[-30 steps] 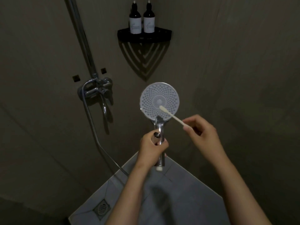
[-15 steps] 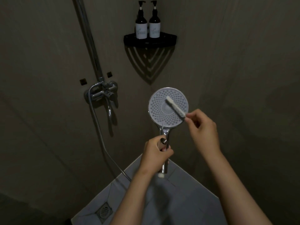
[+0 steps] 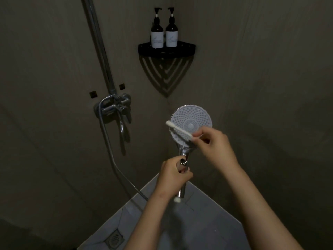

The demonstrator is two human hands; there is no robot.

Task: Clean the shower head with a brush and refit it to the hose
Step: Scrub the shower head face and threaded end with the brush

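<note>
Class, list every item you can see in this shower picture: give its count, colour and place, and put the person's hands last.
shower head: one, chrome with pale face, centre, held up
brush: one, white, lying across the face
hose: one, silver, hanging from the tap
tap: one, chrome, left wall
pump bottles: two, dark with white labels, on the shelf
corner shelf: one, black, wall corner
floor drain: one, grey, bottom left
left hand: gripping the handle
right hand: holding the brush

Looked forward and down from head height into a dim shower corner, close above both forearms, with the corner shelf (image 3: 166, 49) high in frame, the floor drain (image 3: 114, 239) at the bottom edge, and no second view for overlap.
</note>
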